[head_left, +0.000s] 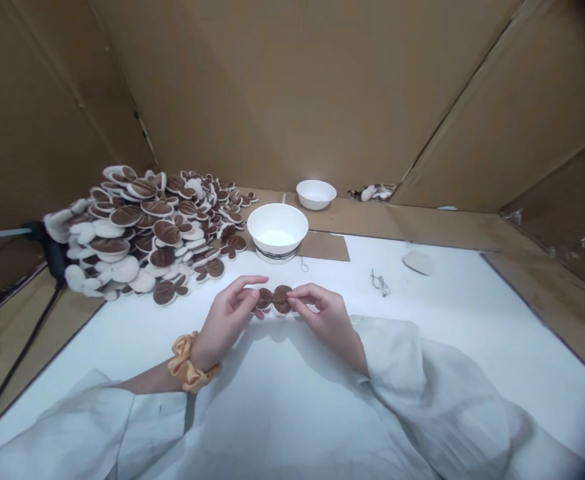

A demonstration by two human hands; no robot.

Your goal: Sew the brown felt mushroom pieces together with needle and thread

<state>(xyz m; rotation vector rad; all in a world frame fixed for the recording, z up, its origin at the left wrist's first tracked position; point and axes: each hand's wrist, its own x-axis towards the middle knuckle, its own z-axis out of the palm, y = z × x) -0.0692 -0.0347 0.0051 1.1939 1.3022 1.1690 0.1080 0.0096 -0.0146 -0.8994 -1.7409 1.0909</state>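
Note:
Between my two hands is a brown fabric piece (pixel 281 299) made of rounded lobes, held just above the white tabletop. My left hand (pixel 233 308) pinches its smaller left lobe between thumb and fingers, with the index finger stretched out above. At the right edge of the larger lobe, the thumb and fingertips of my right hand (pixel 325 315) are closed on the piece. A big pile of similar brown-and-white padded pieces (pixel 167 232) lies to the left. Just beyond my hands stands a white bowl (pixel 277 230) with dark thread wound around its base.
A second white bowl (pixel 316 194) stands farther back, near a small heap of pieces (pixel 376 193). On the right lie a tangle of thread (pixel 380 283) and a pale flat piece (pixel 417 263). Cardboard walls (pixel 292 87) enclose the table; a black stand (pixel 52 253) is at left.

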